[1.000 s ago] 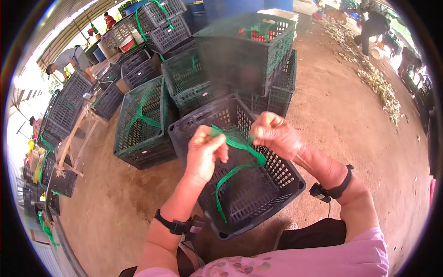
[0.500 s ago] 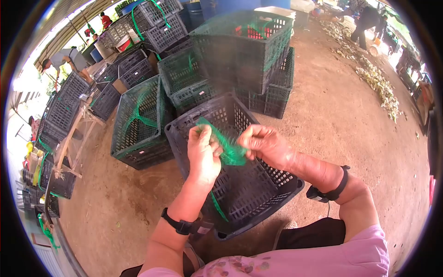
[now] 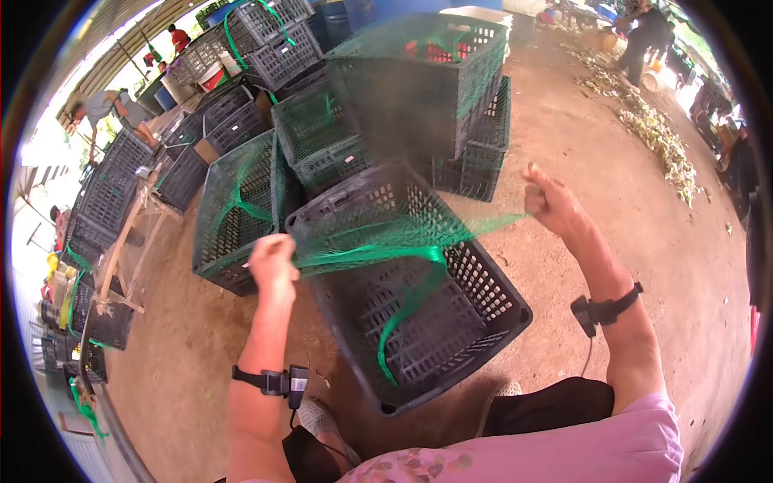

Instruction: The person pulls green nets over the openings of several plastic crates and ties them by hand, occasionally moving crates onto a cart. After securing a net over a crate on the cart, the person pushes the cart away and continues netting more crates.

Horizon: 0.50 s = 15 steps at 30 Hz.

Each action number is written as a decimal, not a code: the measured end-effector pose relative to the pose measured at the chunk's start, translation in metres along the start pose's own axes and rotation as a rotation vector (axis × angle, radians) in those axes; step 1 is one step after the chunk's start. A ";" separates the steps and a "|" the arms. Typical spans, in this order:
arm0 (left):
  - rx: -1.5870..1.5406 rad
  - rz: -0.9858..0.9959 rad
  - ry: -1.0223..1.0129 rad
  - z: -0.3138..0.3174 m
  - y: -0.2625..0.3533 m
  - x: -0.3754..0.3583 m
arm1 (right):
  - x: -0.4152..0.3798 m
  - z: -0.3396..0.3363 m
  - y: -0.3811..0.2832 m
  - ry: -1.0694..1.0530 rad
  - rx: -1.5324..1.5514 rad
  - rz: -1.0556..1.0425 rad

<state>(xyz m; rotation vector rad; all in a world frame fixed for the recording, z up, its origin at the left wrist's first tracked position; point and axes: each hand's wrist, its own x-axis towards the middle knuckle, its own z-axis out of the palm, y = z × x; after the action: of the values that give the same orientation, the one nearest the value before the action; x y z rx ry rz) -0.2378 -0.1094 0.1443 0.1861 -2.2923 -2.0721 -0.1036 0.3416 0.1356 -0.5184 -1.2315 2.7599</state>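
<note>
A green mesh net [image 3: 378, 241] is stretched wide between my two hands, above a black plastic crate [image 3: 435, 322] on the floor in front of me. My left hand [image 3: 274, 259] is closed on the net's left end, just outside the crate's left rim. Out past the crate's right side, my right hand [image 3: 551, 200] grips the other end. From the middle of the net a twisted green tail hangs into the crate and touches its bottom. Through the mesh and below it, the crate's slotted floor shows.
Netted black crates [image 3: 241, 209] stand at the left of my crate, and a taller stack [image 3: 419, 88] rises behind it. A wooden trestle [image 3: 133, 241] is farther left. Pale plant scraps [image 3: 656, 145] lie on the floor at right. Other people [image 3: 640, 40] work in the background.
My hands have moved far apart, left and right. The net, bunched between them before, is now spread across the crate, with its tail hanging down inside.
</note>
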 end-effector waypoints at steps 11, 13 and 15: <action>0.116 -0.295 -0.345 -0.028 0.011 -0.024 | 0.010 0.028 0.071 -0.063 -1.403 -0.171; 0.337 -0.122 -0.469 -0.035 0.000 -0.025 | -0.010 0.054 0.073 -0.254 -1.726 -0.111; 0.368 -0.182 -0.557 -0.040 0.003 -0.022 | -0.020 0.043 0.089 -0.218 -1.708 -0.107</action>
<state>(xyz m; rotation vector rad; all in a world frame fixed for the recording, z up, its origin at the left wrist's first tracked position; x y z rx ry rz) -0.2117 -0.1465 0.1523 -0.2113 -3.0844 -1.9388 -0.0925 0.2473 0.1022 -0.1109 -3.1845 0.9995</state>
